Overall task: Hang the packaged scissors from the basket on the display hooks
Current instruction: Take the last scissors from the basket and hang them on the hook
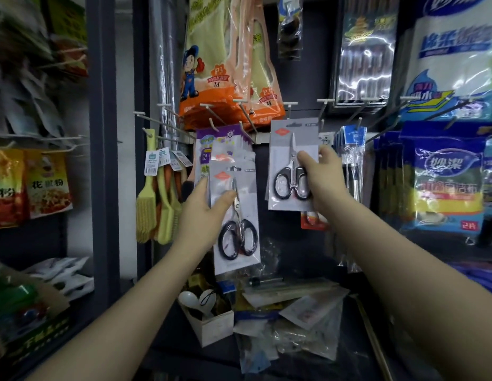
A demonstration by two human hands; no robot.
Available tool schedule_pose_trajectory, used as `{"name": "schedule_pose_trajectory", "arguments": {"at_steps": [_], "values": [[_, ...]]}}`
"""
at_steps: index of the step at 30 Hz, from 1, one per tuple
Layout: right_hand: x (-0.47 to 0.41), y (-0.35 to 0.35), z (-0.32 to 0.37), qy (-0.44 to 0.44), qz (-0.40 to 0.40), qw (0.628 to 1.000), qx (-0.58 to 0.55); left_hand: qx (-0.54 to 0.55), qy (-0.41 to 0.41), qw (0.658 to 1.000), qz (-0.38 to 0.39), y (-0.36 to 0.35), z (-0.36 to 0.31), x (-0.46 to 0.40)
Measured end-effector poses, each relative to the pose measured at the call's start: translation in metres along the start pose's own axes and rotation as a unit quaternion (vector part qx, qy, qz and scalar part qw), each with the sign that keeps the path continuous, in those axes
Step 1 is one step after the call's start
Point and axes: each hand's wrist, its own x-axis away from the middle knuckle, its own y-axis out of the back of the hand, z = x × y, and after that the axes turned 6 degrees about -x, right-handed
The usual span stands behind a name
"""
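My left hand (205, 213) grips a grey card pack of black-handled scissors (236, 218) by its left edge, thumb on its front. That pack lies over several similar packs hanging from a white display hook (244, 130). My right hand (320, 177) holds a second pack of black-handled scissors (290, 166) up under another white hook (290, 108), with the card's top slot close to the hook's tip. Whether either card sits on its hook is unclear. No basket is in view.
Orange glove packs (228, 64) hang above the hooks. Yellow brushes (154, 199) hang to the left, blue cloth packs (448, 182) and blue-topped clear packs (352, 149) to the right. A small white box (211, 323) and loose packets (294, 312) clutter the shelf below.
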Motion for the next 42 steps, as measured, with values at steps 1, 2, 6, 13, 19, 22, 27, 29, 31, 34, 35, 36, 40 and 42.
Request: {"name": "schedule_pose_trajectory", "arguments": {"at_steps": [1, 2, 6, 13, 19, 22, 27, 29, 31, 34, 35, 36, 40, 42], "values": [[-0.006, -0.003, 0.005, 0.01, -0.006, 1.0, 0.01, -0.008, -0.012, 1.0, -0.003, 0.002, -0.002, -0.004], [-0.015, -0.006, 0.007, 0.014, -0.008, 1.0, 0.016, -0.013, -0.019, 1.0, -0.007, 0.003, -0.005, -0.008], [-0.049, -0.007, -0.013, -0.002, -0.021, 1.0, 0.016, -0.024, -0.025, 0.999, -0.022, 0.006, -0.008, -0.019], [-0.04, -0.021, -0.009, 0.019, -0.016, 0.997, 0.075, -0.018, -0.012, 1.0, -0.02, 0.002, 0.0, -0.017], [-0.042, -0.028, -0.012, 0.007, -0.015, 0.998, 0.059, -0.009, -0.012, 1.0, -0.02, 0.003, 0.002, -0.016], [-0.045, -0.023, -0.011, -0.014, -0.018, 0.999, 0.047, -0.007, -0.013, 1.0, -0.017, 0.005, 0.004, -0.015], [-0.048, -0.015, -0.004, -0.006, 0.0, 1.0, -0.018, -0.007, -0.013, 1.0, -0.011, 0.008, 0.007, -0.013], [-0.05, -0.014, -0.003, -0.006, -0.003, 1.0, -0.028, -0.003, -0.005, 1.0, -0.009, 0.007, 0.008, -0.012], [-0.053, -0.016, -0.002, -0.015, -0.024, 0.999, -0.024, 0.002, 0.002, 1.0, 0.002, 0.005, 0.009, -0.01], [-0.06, -0.018, 0.004, -0.059, -0.048, 0.997, -0.015, 0.002, 0.0, 1.0, 0.02, 0.002, 0.008, -0.008], [-0.064, -0.019, 0.007, -0.072, -0.053, 0.996, -0.019, 0.005, -0.001, 1.0, 0.023, 0.001, 0.008, -0.009], [-0.067, -0.021, 0.011, -0.078, -0.06, 0.995, -0.012, 0.009, -0.002, 1.0, 0.024, 0.001, 0.007, -0.009], [-0.073, -0.025, 0.023, -0.053, -0.049, 0.996, 0.055, 0.014, -0.001, 1.0, 0.026, 0.0, 0.007, -0.009], [-0.074, -0.024, 0.03, -0.058, -0.021, 0.998, 0.016, 0.016, 0.001, 0.999, 0.033, -0.001, 0.007, -0.007]]}}
